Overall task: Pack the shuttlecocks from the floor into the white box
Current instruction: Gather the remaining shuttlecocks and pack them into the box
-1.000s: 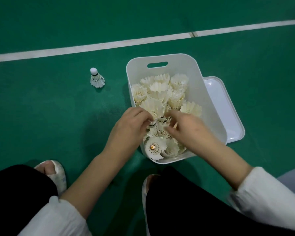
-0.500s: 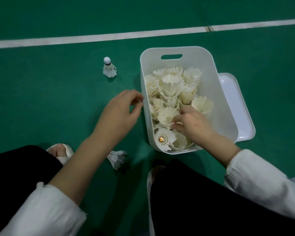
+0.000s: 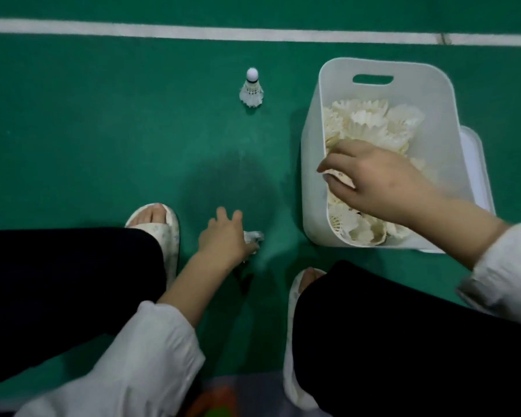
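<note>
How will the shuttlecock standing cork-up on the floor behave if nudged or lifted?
The standing shuttlecock is probably very light: thin feathers, small cork. Resting on feather tips, it would likely slide or topple when nudged. Squeezing may bend the feathers.

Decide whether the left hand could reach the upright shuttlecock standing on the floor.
Probably yes: bare green floor lies between the left hand and the upright shuttlecock, though the hand is at a nearer shuttlecock.
</note>
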The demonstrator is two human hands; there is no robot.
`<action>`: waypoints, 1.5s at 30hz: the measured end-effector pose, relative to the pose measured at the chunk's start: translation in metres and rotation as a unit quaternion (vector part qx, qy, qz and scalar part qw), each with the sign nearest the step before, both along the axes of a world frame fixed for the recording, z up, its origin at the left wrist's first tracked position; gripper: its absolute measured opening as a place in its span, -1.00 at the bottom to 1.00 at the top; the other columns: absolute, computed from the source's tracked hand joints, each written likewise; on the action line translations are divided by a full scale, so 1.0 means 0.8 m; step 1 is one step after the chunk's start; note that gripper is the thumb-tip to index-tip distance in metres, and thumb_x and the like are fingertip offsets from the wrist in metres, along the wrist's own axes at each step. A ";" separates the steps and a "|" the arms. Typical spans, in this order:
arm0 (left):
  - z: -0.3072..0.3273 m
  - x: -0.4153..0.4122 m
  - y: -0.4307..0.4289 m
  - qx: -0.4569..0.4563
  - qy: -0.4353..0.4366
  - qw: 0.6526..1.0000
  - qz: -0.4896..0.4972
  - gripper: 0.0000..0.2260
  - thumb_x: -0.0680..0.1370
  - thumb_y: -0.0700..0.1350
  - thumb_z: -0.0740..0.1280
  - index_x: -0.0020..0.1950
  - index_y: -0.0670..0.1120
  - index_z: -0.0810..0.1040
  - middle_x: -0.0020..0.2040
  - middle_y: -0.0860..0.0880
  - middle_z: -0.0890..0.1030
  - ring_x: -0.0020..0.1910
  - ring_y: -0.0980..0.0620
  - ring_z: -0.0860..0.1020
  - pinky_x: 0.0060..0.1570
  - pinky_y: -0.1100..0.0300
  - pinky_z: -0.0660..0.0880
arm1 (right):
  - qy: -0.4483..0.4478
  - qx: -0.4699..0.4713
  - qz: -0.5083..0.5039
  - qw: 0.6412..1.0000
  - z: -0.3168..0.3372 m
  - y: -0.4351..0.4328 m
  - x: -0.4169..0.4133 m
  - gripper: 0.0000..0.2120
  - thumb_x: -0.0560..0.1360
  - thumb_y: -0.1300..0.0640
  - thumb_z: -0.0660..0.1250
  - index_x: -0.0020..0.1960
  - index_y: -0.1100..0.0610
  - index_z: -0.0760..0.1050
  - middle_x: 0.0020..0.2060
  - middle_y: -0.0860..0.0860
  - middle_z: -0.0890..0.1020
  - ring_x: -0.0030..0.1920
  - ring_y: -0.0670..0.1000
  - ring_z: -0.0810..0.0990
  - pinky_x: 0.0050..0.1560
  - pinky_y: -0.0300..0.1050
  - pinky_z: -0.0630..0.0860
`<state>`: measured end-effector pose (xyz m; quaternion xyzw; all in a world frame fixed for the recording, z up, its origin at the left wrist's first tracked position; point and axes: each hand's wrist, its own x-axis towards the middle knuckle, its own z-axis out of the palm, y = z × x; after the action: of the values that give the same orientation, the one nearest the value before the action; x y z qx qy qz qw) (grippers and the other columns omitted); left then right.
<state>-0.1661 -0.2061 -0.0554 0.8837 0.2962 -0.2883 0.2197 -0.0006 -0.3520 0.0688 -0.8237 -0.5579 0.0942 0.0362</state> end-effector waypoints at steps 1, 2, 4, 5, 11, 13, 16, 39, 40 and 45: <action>-0.007 -0.001 -0.002 -0.007 -0.001 1.000 -0.003 -0.40 0.43 0.15 0.35 0.34 -0.10 0.24 0.28 -0.19 0.26 0.23 -0.22 0.35 0.11 -0.06 0.40 | 0.003 -0.001 0.028 1.000 -0.001 0.013 -0.004 -0.78 0.51 0.10 0.21 0.06 0.17 0.54 -0.06 0.12 0.57 -0.05 0.19 0.56 -0.16 0.06 0.55; -0.013 -0.002 -0.004 -0.014 -0.004 1.000 -0.007 -0.43 0.44 0.14 0.34 0.32 -0.11 0.26 0.27 -0.19 0.27 0.21 -0.22 0.36 0.09 -0.06 0.41 | 0.004 -0.007 0.056 0.998 -0.004 0.026 -0.009 -0.79 0.50 0.13 0.22 0.04 0.18 0.55 -0.09 0.13 0.57 -0.09 0.19 0.56 -0.18 0.07 0.55; -0.025 -0.008 -0.006 -0.008 -0.033 0.999 -0.012 -0.53 0.48 0.09 0.30 0.25 -0.16 0.33 0.21 -0.20 0.34 0.15 -0.22 0.41 0.04 -0.04 0.42 | 0.007 -0.021 0.108 0.994 -0.010 0.049 -0.019 -0.81 0.48 0.16 0.22 0.00 0.21 0.55 -0.12 0.15 0.57 -0.13 0.20 0.57 -0.22 0.08 0.56; -0.031 -0.011 -0.007 0.004 -0.054 0.998 -0.010 -0.60 0.50 0.06 0.28 0.19 -0.18 0.37 0.17 -0.20 0.37 0.11 -0.22 0.43 0.00 -0.04 0.42 | 0.008 -0.030 0.128 0.991 -0.014 0.057 -0.024 -0.81 0.47 0.17 0.21 0.00 0.21 0.54 -0.12 0.16 0.57 -0.13 0.21 0.56 -0.23 0.09 0.56; -0.028 0.008 0.021 -0.029 -0.193 0.958 0.209 -0.76 0.52 -0.11 0.19 -0.20 -0.26 0.49 -0.15 -0.31 0.59 -0.15 -0.25 0.54 -0.25 0.05 0.36 | 0.058 -0.070 0.144 0.985 -0.041 0.068 -0.036 -0.74 0.52 0.06 0.19 0.13 0.16 0.48 0.02 0.11 0.53 0.02 0.15 0.53 -0.03 0.08 0.52; -0.016 0.029 0.035 -0.123 -0.231 0.926 0.274 -0.74 0.47 -0.05 0.23 -0.27 -0.22 0.51 -0.28 -0.24 0.62 -0.24 -0.20 0.59 -0.23 0.02 0.52 | 0.083 -0.066 0.122 0.987 -0.048 0.070 -0.031 -0.63 0.51 -0.03 0.24 0.26 0.11 0.40 0.15 0.05 0.48 0.11 0.08 0.51 0.02 -0.01 0.49; 0.005 0.066 0.056 -0.180 -0.277 0.897 0.294 -0.75 0.47 -0.05 0.26 -0.36 -0.15 0.48 -0.35 -0.18 0.61 -0.30 -0.13 0.61 -0.23 -0.08 0.56 | 0.076 -0.064 0.106 0.989 -0.056 0.090 -0.013 -0.55 0.47 -0.05 0.31 0.29 0.09 0.35 0.20 0.03 0.47 0.16 0.07 0.47 0.05 -0.02 0.48; -0.085 0.274 0.207 -0.086 -0.398 0.848 0.340 -0.76 0.40 -0.11 0.37 -0.09 -0.13 0.34 -0.12 -0.14 0.47 -0.17 -0.09 0.45 -0.22 0.12 0.36 | -0.031 0.022 -0.069 0.997 -0.108 0.178 0.134 -0.90 0.46 0.23 0.30 -0.19 0.24 0.55 -0.22 0.16 0.60 -0.18 0.20 0.53 -0.28 -0.02 0.44; -0.088 0.255 0.199 -0.091 -0.387 0.846 0.355 -0.74 0.40 -0.11 0.38 -0.07 -0.14 0.34 -0.14 -0.13 0.48 -0.17 -0.09 0.46 -0.20 0.10 0.38 | -0.024 0.026 -0.069 0.997 -0.107 0.179 0.134 -0.87 0.49 0.21 0.27 -0.15 0.25 0.55 -0.18 0.16 0.60 -0.14 0.21 0.52 -0.24 0.01 0.45; -0.121 0.185 0.160 0.000 -0.281 0.925 0.256 -0.53 0.38 0.02 0.38 0.17 -0.12 0.29 -0.07 -0.18 0.60 -0.05 -0.21 0.52 -0.13 -0.02 0.47 | 0.017 0.034 -0.086 0.996 -0.100 0.181 0.130 -0.80 0.56 0.10 0.18 -0.01 0.17 0.52 -0.03 0.08 0.56 0.02 0.13 0.45 -0.07 0.01 0.42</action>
<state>-0.0180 -0.0781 -0.1518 0.8223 0.4387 0.0381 0.3604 0.1033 -0.2069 -0.0110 -0.8650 -0.4876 0.0859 0.0819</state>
